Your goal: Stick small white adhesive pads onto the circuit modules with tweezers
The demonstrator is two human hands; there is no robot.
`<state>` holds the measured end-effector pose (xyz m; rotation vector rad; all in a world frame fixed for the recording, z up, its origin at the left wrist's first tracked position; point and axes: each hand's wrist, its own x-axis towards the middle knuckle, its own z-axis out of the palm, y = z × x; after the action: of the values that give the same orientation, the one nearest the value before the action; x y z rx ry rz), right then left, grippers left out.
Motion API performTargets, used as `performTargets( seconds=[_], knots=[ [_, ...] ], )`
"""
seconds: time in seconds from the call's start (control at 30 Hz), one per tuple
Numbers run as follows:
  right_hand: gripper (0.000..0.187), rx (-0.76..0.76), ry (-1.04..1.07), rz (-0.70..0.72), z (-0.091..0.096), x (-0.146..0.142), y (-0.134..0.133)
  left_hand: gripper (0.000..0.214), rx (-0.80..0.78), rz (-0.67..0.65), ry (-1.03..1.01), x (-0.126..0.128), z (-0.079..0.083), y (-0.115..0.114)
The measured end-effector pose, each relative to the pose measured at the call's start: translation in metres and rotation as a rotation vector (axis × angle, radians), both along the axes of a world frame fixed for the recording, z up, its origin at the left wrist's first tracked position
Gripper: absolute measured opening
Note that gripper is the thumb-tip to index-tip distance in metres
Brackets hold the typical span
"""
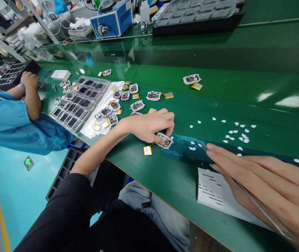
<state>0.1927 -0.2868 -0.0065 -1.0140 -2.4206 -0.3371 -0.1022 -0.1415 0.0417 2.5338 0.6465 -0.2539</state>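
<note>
My left hand (151,124) grips a small white device housing (166,140) between thumb and fingers, on the green table. A battery with yellow edges (147,150) lies just below it. My right hand (265,185) is closed around thin metal tweezers (259,206), whose tips point at small white pieces on a dark strip (183,150). More white pieces (244,136) are scattered beyond. Several similar housings (137,105) with batteries lie left of my left hand, and another housing (191,79) sits farther back.
A clear compartment tray (95,84) with dark parts stands left, beside a printed sheet (88,129). A white paper (228,199) lies near the front edge. A blue box (115,19) and a stacked tray (196,29) stand behind. A co-worker's hand (30,79) rests at the left.
</note>
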Motion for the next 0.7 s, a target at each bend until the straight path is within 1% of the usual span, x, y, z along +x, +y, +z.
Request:
performTargets(
  seconds=[0.1,0.17,0.3,0.4,0.47,0.53,0.6,0.63,0.7],
  knots=[
    [0.054,-0.014,0.004,0.000,0.000,0.000,0.000,0.038,-0.041,-0.036,-0.020,-0.005,0.000,0.002],
    [0.054,-0.008,-0.005,0.006,0.001,0.000,-0.001,0.039,-0.043,-0.042,-0.027,-0.008,0.001,0.003],
    [0.055,-0.005,-0.004,0.001,-0.001,0.001,-0.001,0.025,-0.015,-0.053,-0.026,-0.008,0.001,0.002],
    [0.057,-0.014,0.007,-0.004,-0.001,0.001,-0.001,0.015,-0.063,-0.061,-0.121,-0.004,0.001,0.000],
    [0.059,-0.002,0.026,0.000,0.001,-0.001,0.000,0.014,-0.192,-0.019,-0.236,0.000,0.001,-0.004],
    [0.059,0.014,0.064,0.004,0.005,-0.005,0.001,0.015,-0.411,0.081,-0.362,0.007,-0.001,-0.010],
    [0.055,-0.017,0.125,0.001,0.009,-0.011,0.002,0.016,-0.644,0.212,-0.493,0.017,-0.006,-0.019],
    [0.051,-0.049,0.163,-0.028,0.011,-0.014,0.003,0.016,-0.739,0.271,-0.558,0.022,-0.010,-0.024],
    [0.042,-0.099,0.230,-0.153,0.012,-0.020,0.003,0.014,-0.855,0.352,-0.641,0.032,-0.019,-0.036]
  ],
)
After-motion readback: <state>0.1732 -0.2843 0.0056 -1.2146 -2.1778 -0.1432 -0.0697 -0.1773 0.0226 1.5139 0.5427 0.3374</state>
